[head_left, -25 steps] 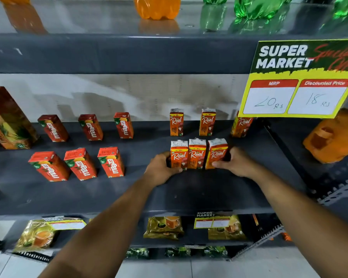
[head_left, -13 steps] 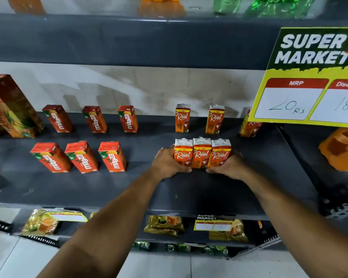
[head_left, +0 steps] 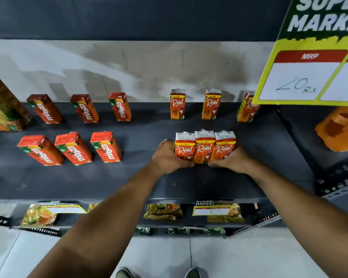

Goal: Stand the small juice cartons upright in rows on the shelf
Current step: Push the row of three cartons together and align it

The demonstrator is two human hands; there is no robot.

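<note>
Before you, orange Real cartons (head_left: 204,148) with white tops and yellow bands stand on the dark grey shelf (head_left: 129,177); left of them, red Maaza cartons (head_left: 107,146) with white lettering.

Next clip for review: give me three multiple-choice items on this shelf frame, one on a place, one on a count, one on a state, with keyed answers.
1. Where do the Maaza cartons stand relative to the Real cartons?
A. to their left
B. to their right
C. on the shelf below

2. How many Real cartons sit between the hands?
A. two
B. three
C. five

3. How are those cartons standing?
A. lying flat
B. stacked
C. upright, side by side

Answers:
1. A, both Maaza rows occupy the left part of the shelf.
2. B, three fronts show between the left hand and the right hand.
3. C, their tops face up and their sides touch.
</note>
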